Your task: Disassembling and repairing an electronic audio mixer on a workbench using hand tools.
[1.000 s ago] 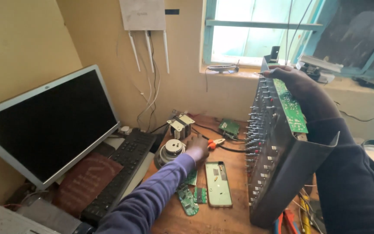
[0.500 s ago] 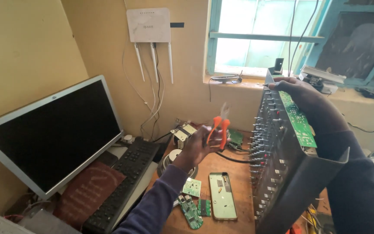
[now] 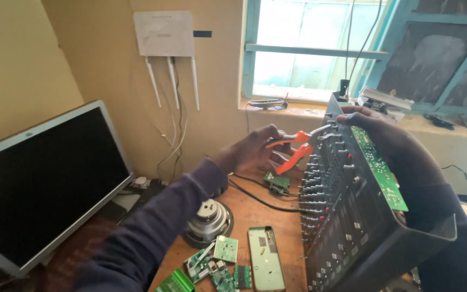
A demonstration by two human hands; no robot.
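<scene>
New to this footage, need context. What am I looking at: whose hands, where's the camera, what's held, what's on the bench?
There is no machine here: a person works with bare hands, filmed by a camera on their head looking down. The left hand holds orange-handled pliers in a closed grip, tip against the knob side of a black audio mixer chassis. The right hand steadies that chassis on its edge; a green circuit board shows inside. On the wooden bench lie a round speaker driver, small green boards and a pale green flat cover. A dark monitor stands at left.
</scene>
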